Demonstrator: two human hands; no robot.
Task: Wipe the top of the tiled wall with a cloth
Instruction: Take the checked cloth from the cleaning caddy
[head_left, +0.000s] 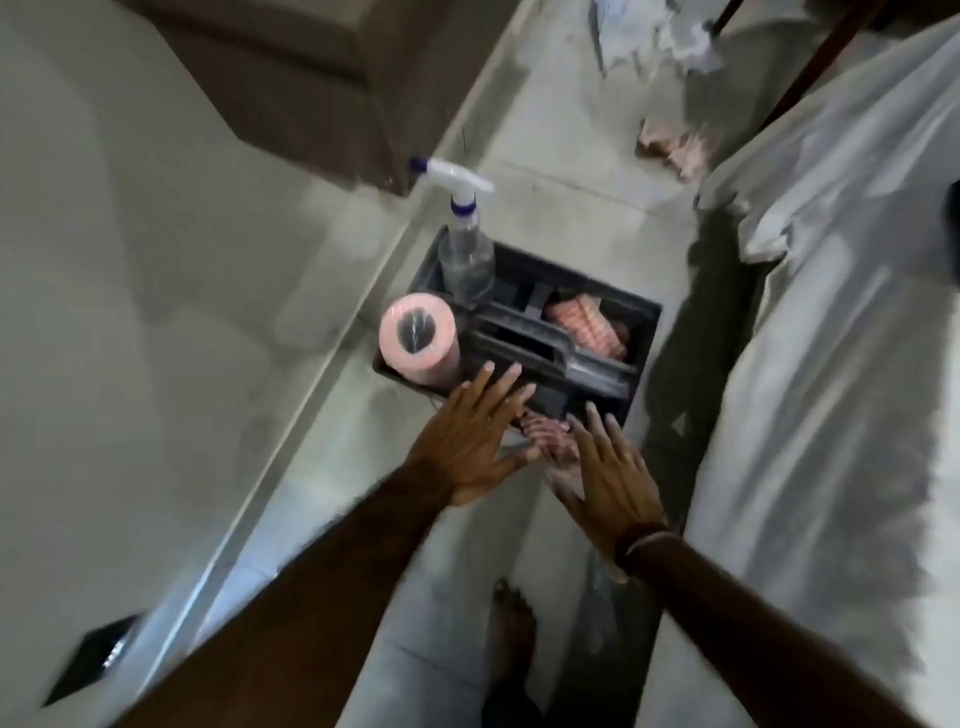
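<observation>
While both arms are extended downward, the left hand (470, 441) and right hand (608, 475) are held flat with fingers spread, grasping nothing, above a pinkish cloth (550, 441) in the near compartment of a black caddy (641, 332). A spray bottle (465, 249) and pink roll (418, 338) are stowed inside. No legible lettering is presented.

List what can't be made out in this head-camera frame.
1. Pink cloth in the caddy: mostly hidden behind the left hand and right hand; whether either grips it is unclear.
2. Spray bottle: its base sits hidden inside the caddy.
3. Pale object on the floor: too blurred to identify.
4. Dark floor fitting: motion-blurred.
</observation>
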